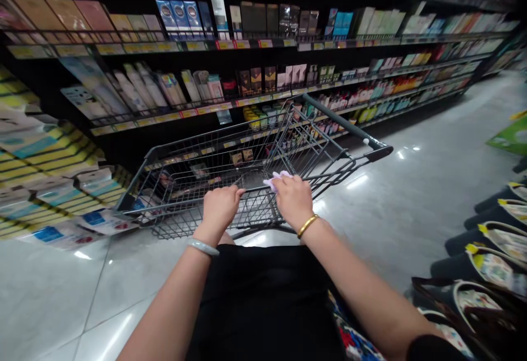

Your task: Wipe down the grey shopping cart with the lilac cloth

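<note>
A grey wire shopping cart [230,133] stands sideways in front of me, its dark push handle [341,117] toward the right. My left hand [221,204] is closed around the cart's near top rim, with a pale bangle [203,247] on the wrist. Farther right along that same rim, my right hand [295,199] is closed on a light purple cloth [276,180], which bunches out past the fingers. A gold bangle [308,226] circles the right wrist. The palm side of both hands is hidden.
Behind the cart run long shelves [206,110] of boxed and bottled goods. Stacked yellow and white packs [53,152] stand at the left. Several dark bins [453,262] of goods line the right side. Grey shiny floor [382,207] stretches between them.
</note>
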Tool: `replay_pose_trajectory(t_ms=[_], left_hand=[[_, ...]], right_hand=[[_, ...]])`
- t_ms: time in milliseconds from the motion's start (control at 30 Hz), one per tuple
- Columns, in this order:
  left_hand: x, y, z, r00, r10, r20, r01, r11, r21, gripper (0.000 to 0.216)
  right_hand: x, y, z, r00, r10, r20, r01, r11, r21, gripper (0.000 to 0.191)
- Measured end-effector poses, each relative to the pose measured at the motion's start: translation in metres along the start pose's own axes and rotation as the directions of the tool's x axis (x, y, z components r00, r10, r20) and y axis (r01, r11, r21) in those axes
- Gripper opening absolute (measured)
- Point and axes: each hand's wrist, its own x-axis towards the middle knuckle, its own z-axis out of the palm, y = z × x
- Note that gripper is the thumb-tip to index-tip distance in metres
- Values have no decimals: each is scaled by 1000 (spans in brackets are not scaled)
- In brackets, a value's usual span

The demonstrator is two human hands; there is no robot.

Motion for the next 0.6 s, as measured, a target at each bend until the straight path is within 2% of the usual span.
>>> replay_pose_trajectory(t_ms=[67,133,233,300,367,500,600], left_hand=[[3,2,2,1000,-5,-3,5,1000,-3,54],[5,4,2,1000,-13,-7,13,1000,-14,54],[6,7,3,999,-33,-9,33,999,-19,54],[7,12,4,999,-48,-24,47,999,-9,55],[7,17,5,997,-63,-48,63,998,0,57],[13,24,7,995,-71,-73,72,997,13,60],[22,23,4,999,-38,-2,38,999,-1,64]], right_hand=[[2,-7,4,999,-40,6,40,999,21,35],[3,1,8,999,-35,10,34,999,34,37],[4,22,13,998,66,-24,-65,997,33,39],[6,26,20,986,154,-62,-153,988,21,40],[9,17,29,979,189,-71,-188,982,18,40],[14,-17,47,995,97,-40,-95,995,36,43],[20,-21,53,999,38,-34,-36,998,43,46]])
